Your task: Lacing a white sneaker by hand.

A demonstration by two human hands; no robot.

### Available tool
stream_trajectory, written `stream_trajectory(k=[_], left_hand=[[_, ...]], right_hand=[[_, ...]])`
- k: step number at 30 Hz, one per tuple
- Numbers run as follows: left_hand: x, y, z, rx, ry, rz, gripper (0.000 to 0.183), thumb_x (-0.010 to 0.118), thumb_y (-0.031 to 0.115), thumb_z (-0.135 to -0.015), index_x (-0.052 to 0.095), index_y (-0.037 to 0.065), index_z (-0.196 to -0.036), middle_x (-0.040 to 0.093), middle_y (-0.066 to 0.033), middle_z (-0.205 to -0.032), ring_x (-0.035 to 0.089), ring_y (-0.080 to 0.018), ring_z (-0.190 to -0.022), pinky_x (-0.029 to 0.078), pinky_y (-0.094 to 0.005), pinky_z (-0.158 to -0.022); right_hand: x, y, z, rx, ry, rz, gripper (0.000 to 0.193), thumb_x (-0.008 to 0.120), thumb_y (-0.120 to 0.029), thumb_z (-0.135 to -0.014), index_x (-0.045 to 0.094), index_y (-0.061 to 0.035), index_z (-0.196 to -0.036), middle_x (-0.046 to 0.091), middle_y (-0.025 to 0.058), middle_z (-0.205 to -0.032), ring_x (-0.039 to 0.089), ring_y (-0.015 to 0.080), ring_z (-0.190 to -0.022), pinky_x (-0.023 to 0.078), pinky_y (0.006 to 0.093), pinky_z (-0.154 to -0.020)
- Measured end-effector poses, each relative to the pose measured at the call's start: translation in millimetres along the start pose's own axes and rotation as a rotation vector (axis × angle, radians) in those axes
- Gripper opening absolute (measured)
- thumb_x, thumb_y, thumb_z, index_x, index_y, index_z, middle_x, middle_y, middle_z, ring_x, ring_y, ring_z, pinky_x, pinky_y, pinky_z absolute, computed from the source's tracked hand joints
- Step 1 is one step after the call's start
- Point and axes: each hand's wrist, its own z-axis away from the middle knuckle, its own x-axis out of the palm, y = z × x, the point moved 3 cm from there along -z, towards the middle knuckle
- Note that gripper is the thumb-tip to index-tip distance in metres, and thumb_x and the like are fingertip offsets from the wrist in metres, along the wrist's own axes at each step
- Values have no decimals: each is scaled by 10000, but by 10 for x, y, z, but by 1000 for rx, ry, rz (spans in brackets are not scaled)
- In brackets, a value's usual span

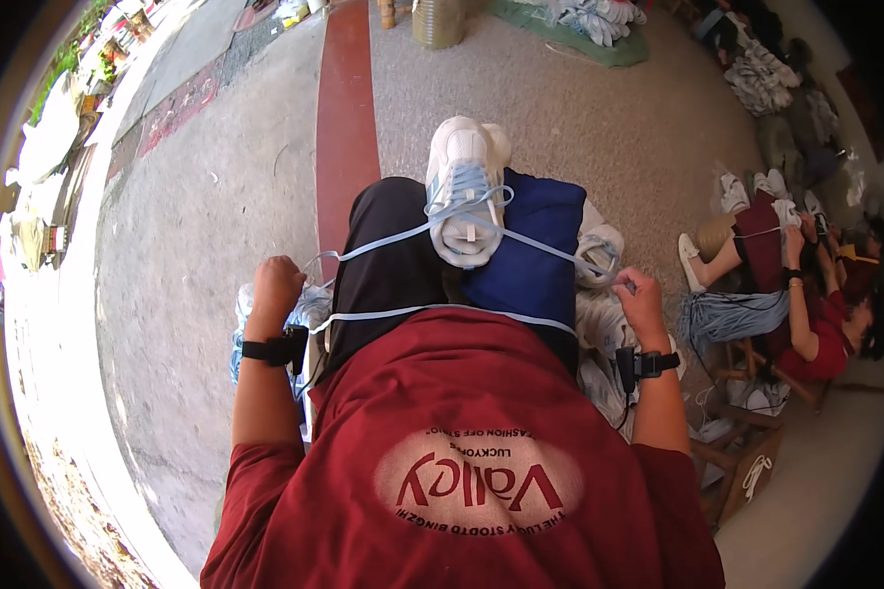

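A white sneaker (465, 211) with pale blue laces rests on my lap, its toe pointing away from me. The laces cross over its tongue, with a small loop on the right side. One pale blue shoelace (388, 240) runs out to my left hand (280, 283), which is closed around it. On the other side the shoelace (545, 248) stretches to my right hand (640, 299), pinched between thumb and fingers. A pale blue cord (442, 311) also lies across my lap. Beneath the sneaker is a folded dark blue cloth (528, 236).
More white shoes (599, 250) are piled by my right leg, and a bundle of shoes in clear wrap (309, 306) sits at my left. To the right a seated person (820, 334) handles shoes beside a heap of blue laces (732, 316). A woven basket (438, 24) stands ahead.
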Motion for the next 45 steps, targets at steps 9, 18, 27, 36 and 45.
stream_trajectory(k=[9, 18, 27, 36, 45], left_hand=[[100, -78, 109, -316, -10, 668, 64, 589, -47, -693, 626, -10, -729, 598, -47, -617, 582, -117, -553, 470, -248, -491], [236, -206, 209, -177, -66, 352, 80, 632, 85, -697, 659, 13, -721, 643, -107, -674, 604, -189, -579, 482, -321, -558], [184, -267, 245, -300, -72, 80, 136, 592, 137, -696, 670, 49, -764, 632, -189, -756, 620, -337, -755, 479, -423, -679], [-13, 380, 78, -170, -506, 1615, 132, 658, 163, -806, 587, 61, -759, 564, -10, -631, 508, -84, -527, 390, -185, -490], [-77, 1901, -269, 134, -921, 1244, 90, 652, 131, -802, 612, 50, -801, 628, -28, -776, 559, -80, -652, 431, -191, -583]], right_hand=[[-4, 71, -16, -217, 99, 385, 62, 648, -67, -677, 631, -63, -736, 613, 132, -703, 573, 312, -694, 411, 381, -659], [-131, 93, 85, -189, 238, 491, 95, 649, -23, -663, 651, -75, -742, 552, 101, -883, 510, 277, -891, 344, 408, -806], [-248, 358, 105, -143, 171, 483, 58, 666, -47, -661, 644, -46, -715, 570, 140, -815, 553, 316, -802, 422, 389, -660], [-205, 189, -260, 326, -439, -384, 77, 631, -63, -716, 583, -12, -686, 560, 63, -572, 547, 147, -505, 421, 250, -481], [658, -1288, -575, 41, -835, -848, 72, 584, -33, -789, 531, -16, -743, 572, 62, -647, 584, 127, -544, 453, 204, -470]])
